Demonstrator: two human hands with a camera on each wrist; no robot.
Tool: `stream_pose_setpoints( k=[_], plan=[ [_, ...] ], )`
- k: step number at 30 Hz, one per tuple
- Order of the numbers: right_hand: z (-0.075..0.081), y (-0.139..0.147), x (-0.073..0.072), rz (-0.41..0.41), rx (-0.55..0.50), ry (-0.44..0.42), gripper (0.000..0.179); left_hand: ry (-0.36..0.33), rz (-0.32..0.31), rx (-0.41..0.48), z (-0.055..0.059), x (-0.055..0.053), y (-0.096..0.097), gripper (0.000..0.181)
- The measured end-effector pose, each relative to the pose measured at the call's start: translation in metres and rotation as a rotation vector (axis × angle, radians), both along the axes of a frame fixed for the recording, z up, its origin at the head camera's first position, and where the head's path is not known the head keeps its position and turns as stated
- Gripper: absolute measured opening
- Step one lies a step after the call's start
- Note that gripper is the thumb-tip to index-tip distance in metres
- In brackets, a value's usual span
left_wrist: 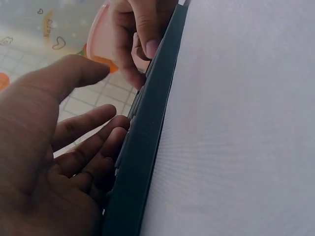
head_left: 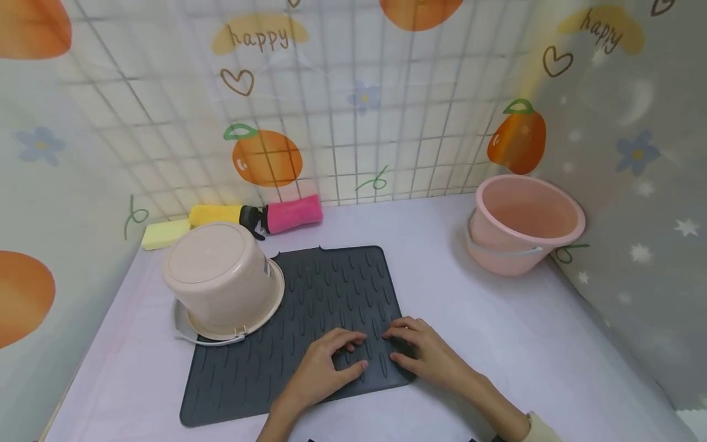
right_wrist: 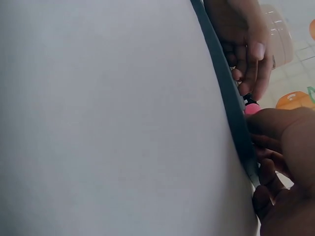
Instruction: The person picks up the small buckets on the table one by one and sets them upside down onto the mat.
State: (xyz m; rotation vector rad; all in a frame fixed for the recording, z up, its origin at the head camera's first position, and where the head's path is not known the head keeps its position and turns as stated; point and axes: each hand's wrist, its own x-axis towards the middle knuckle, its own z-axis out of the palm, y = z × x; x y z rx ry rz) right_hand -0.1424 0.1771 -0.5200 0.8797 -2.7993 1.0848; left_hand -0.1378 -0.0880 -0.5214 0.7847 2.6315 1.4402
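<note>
A dark grey ridged mat (head_left: 309, 294) lies flat on the white-covered table. Over its front right part rests my left hand (head_left: 326, 363), fingers loosely bent and nothing between them. In the left wrist view, the lower fingertips (left_wrist: 118, 135) are right at the mat's surface, with the thumb raised apart. My right hand (head_left: 425, 353) is at the mat's right edge, thumb and fingers apart, also holding nothing. The two hands face each other with a small gap between. Upside down on the mat's back left corner stands a beige bucket (head_left: 221, 270), its handle lying by the rim.
A pink bucket (head_left: 525, 221) stands upright at the back right, its handle hanging down. Along the back left lie a pale yellow sponge (head_left: 166, 234), a yellow cloth-like roll (head_left: 215, 214) and a pink roll (head_left: 293, 214) with black fittings between them. Printed curtains hang before a wire grid.
</note>
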Motion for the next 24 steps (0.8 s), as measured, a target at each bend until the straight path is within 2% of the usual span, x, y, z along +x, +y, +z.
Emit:
stream_pose_setpoints(
  k=[8,14,19,22,24],
  plan=[
    [-0.002,-0.001,0.000,0.004,-0.011,0.025,0.032,0.035,-0.037,-0.023,-0.007,0.000,-0.002,0.041],
    [0.001,-0.002,-0.005,0.023,0.014,0.027,0.030,0.085,-0.039,-0.069,-0.004,-0.001,-0.004,0.035],
    [0.013,-0.003,-0.008,0.040,0.032,0.033,0.032,0.084,-0.048,-0.065,-0.001,0.000,-0.004,0.029],
    [0.024,0.001,-0.009,0.033,0.002,0.070,0.032,0.079,-0.053,-0.063,-0.003,0.001,-0.003,0.028],
    [0.031,0.004,-0.011,0.005,0.011,0.130,0.031,0.071,-0.054,-0.061,-0.005,0.003,-0.002,0.028]
  ],
)
